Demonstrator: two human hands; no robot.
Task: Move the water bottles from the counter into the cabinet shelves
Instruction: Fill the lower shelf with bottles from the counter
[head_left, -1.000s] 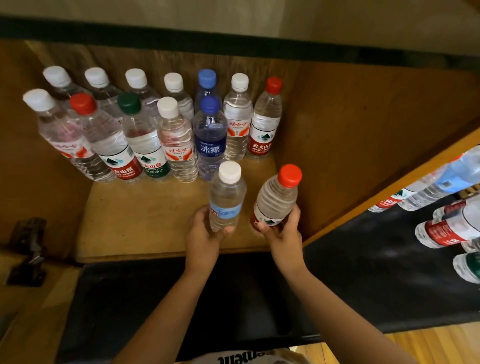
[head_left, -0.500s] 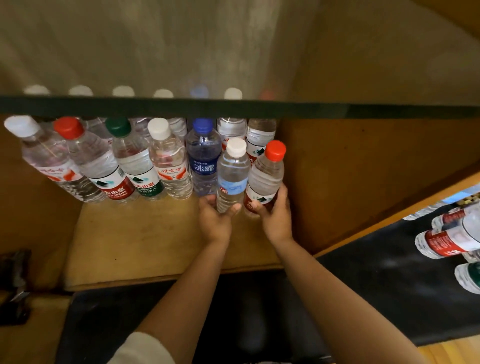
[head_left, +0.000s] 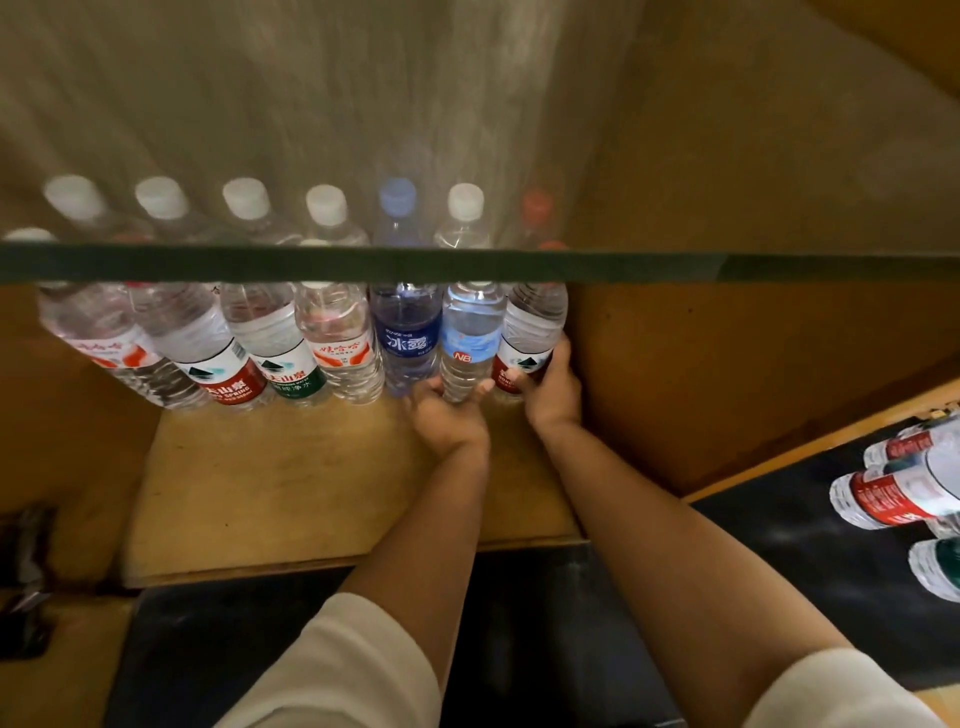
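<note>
Wooden cabinet shelf (head_left: 291, 499), flat light-brown board, fills the lower middle of the head view; a dark-edged glass shelf (head_left: 363, 266) crosses above it and hides the necks of the front bottles. A front row of clear plastic water bottles (head_left: 234, 343) stands along the shelf from 9 o'clock toward centre, with a back row seen through the glass. My left hand (head_left: 448, 415) is wrapped round the base of the clear bottle with the pale blue label (head_left: 470, 338); fingers curl at both sides of its lower body, a firm hold. My right hand (head_left: 550, 389), just beside it at 3 o'clock, grips the clear bottle with the red-and-white label (head_left: 535, 332), thumb across the label, fingers behind it and out of sight. Both bottles stand with long axes close to upright, tops leaning slightly toward 12 o'clock, rising directly from my grips. The blue-label bottle touches or nearly touches the dark blue bottle (head_left: 406, 338) at its 9 o'clock; I cannot tell which. Judgement: both appear seated in line with the front row, so release comes next. More bottles lie on the black counter (head_left: 810, 540) at 3 o'clock, nearer my right hand.
</note>
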